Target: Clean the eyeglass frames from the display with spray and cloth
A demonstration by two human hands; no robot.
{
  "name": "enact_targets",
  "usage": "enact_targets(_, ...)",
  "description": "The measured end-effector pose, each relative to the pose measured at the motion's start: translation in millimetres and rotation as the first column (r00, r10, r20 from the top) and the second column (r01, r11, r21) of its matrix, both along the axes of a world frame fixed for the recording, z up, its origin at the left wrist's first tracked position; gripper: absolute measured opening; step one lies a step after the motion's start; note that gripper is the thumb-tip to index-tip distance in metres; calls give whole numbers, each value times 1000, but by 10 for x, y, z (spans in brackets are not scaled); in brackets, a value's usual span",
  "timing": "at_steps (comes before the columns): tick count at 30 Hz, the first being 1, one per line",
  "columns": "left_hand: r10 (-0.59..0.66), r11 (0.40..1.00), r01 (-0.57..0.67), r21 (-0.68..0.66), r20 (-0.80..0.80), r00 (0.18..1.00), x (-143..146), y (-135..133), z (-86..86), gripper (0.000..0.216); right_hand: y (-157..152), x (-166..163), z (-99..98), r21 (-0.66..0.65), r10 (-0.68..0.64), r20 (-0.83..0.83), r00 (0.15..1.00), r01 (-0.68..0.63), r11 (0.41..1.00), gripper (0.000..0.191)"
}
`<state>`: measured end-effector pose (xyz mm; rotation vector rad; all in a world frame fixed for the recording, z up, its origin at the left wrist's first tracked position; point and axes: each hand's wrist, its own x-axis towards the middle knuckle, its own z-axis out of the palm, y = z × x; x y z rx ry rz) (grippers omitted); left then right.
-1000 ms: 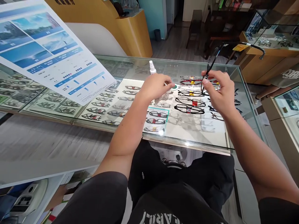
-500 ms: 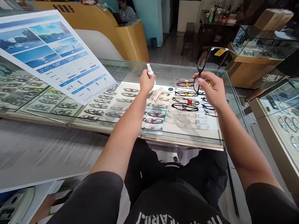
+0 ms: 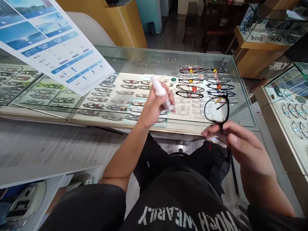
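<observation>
A small white spray bottle (image 3: 160, 91), blurred by motion, is in the grip of my left hand (image 3: 154, 106) above the middle of the glass display case (image 3: 192, 123). My right hand (image 3: 247, 147) pinches a pair of black-framed glasses (image 3: 228, 112) by the middle of the frame, near the front right corner of the case. The glasses are turned on end, one lens above my fingers and the other below. Behind my left hand a crumpled pale cloth (image 3: 164, 78) shows in part.
Rows of eyeglass frames (image 3: 190, 94) fill the case. A printed sheet (image 3: 55, 48) with blue pictures stands at the upper left. Another glass case (image 3: 288, 128) is on the right, and an open white shelf (image 3: 72, 173) at the lower left. A dark stool (image 3: 192, 19) stands beyond.
Both hands have come back closer to my body, the right one lower with the glasses, the left one with the spray bottle turned across. My view has tipped down.
</observation>
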<state>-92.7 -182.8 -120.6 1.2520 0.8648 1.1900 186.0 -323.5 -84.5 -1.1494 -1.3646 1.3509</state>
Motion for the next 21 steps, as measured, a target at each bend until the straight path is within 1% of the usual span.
enact_targets(2,-105,987,118,-113,112,988,-43,-438,-172,45,-263,-45,-96,-165,50,-67,997,-60,985,30)
enact_targets(3,-135,971,167,-172,183,974,-65,-610,-259,47,-366,-79,-146,-218,78,-92,993,-96,971,31)
enact_targets(5,-166,932,252,-262,311,936,-110,-864,-418,49,-525,-160,-259,-247,126,-110,986,-150,957,32)
enact_targets(7,-195,894,331,-303,403,894,-160,-1022,-542,58,-632,-250,-387,-263,179,-131,975,-208,942,26)
enact_targets(9,-201,862,381,-334,466,862,-215,-1120,-634,73,-701,-336,-529,-268,227,-168,959,-266,926,25)
enact_targets(11,-197,831,419,-365,511,837,-266,-1188,-701,83,-744,-405,-673,-283,235,-187,954,-281,917,24)
enact_targets(15,-225,783,504,-365,588,776,-325,-1272,-786,90,-778,-471,-936,-300,202,-247,948,-273,914,17)
enact_targets(18,-249,773,535,-342,613,750,-329,-1293,-831,94,-772,-484,-1084,-291,204,-274,940,-283,914,16)
enact_targets(21,-269,782,543,-308,619,738,-310,-1295,-882,94,-759,-500,-1184,-282,193,-289,938,-277,919,17)
